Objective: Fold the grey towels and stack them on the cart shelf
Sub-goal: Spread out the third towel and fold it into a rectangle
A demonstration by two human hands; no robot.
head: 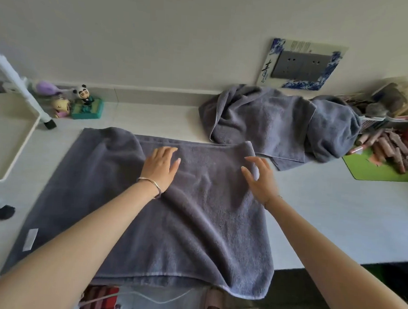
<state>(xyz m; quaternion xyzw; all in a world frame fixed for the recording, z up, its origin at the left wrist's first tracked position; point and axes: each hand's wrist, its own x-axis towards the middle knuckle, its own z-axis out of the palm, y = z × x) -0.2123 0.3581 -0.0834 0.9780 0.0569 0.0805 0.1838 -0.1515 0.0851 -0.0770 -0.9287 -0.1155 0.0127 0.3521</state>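
Observation:
A dark grey towel (194, 225) lies spread on the white table (326, 209), its right part folded over itself and its near edge hanging past the table's front. My left hand (160, 167) rests flat on the towel's far middle, fingers apart. My right hand (258, 179) hovers open at the towel's far right corner, fingers spread. A second grey towel (272, 120) lies crumpled against the wall at the back right. The cream cart shelf (5, 137) stands at the left with nothing visible on it.
The cart's white post (18, 83) and black feet (3, 212) are at the left. Small toy figures (84, 104) sit by the wall. A green mat (379, 168) with several brown sticks, a basket and clutter fill the right. A wall socket (301, 64) is above.

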